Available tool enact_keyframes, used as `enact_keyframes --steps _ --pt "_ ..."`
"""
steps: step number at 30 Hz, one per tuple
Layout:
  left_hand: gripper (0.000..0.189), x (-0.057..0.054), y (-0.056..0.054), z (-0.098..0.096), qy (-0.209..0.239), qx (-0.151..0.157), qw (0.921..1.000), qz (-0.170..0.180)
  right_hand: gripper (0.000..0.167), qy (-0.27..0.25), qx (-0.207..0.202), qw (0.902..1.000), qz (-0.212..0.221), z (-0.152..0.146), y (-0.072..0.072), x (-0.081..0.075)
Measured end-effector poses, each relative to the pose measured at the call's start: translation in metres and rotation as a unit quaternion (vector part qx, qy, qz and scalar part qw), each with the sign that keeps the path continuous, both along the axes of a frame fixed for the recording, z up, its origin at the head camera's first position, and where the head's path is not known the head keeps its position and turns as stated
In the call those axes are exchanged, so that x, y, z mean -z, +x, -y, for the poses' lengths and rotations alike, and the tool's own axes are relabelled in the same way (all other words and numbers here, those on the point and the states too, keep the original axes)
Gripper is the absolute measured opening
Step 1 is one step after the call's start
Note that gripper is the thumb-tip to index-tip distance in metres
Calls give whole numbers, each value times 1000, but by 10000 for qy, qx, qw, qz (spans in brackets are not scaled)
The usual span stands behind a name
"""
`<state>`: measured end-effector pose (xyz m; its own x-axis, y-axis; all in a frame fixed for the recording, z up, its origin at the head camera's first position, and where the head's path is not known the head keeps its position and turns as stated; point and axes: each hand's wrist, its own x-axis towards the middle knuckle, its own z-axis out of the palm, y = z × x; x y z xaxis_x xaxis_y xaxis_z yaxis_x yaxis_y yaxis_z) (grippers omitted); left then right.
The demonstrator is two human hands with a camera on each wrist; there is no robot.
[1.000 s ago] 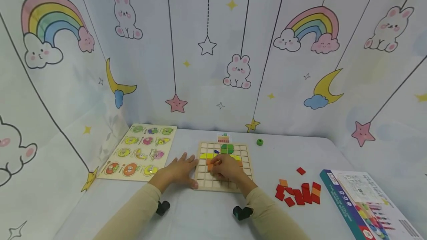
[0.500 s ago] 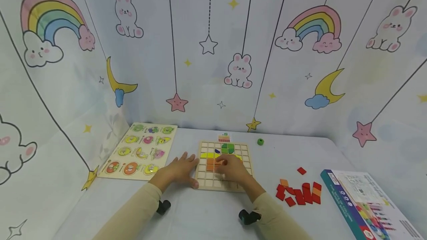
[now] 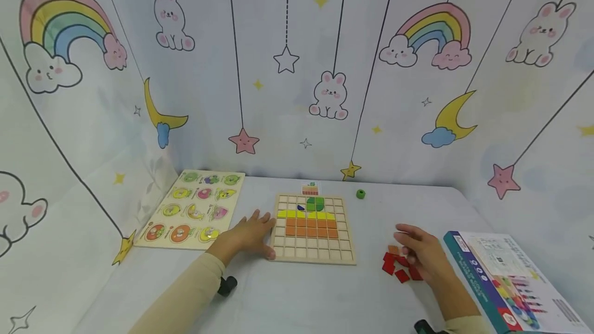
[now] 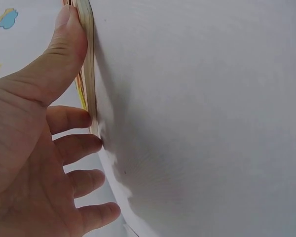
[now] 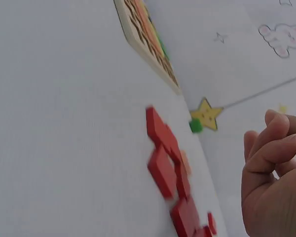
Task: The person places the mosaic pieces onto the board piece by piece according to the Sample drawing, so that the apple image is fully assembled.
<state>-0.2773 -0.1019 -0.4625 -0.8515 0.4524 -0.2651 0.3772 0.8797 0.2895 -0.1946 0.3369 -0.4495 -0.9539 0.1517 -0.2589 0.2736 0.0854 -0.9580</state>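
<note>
Left hand [image 3: 248, 236] spread wide at left edge of grid board [image 3: 313, 252]. Right hand [image 3: 424, 257], loosely curled, overlaps red tiles [image 3: 388, 267] in head view; right wrist view shows it apart.

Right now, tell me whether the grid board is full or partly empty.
Partly empty: green pieces, yellow pieces and orange pieces fill squares, but the bottom two rows of the grid board show bare wood.

Place: children's play corner, by its look
Curtain [image 3: 204, 102]: rabbits [image 3: 329, 98], rainbows [image 3: 433, 19], twelve o'clock
Table [image 3: 297, 298]: white, six o'clock
Grid board [image 3: 301, 253]: coloured tiles [image 3: 311, 228], six o'clock
Fruit board [image 3: 199, 224]: eight o'clock
</note>
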Motion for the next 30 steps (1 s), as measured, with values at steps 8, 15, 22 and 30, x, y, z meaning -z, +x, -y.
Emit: enact_keyframes --steps 8,15,22,30 --pt "100 -2 0 2 -1 8 10000 -22 65 287 1337 9880 713 -66 29 5" --pt "100 1 0 2 103 16 9999 10 64 1213 933 9811 1181 -81 35 17" --pt "101 2 1 3 77 68 9999 -22 69 1637 223 9782 1259 -80 35 22" --pt "101 5 0 2 84 2 10000 -2 65 3058 -108 9446 1191 -77 29 14"
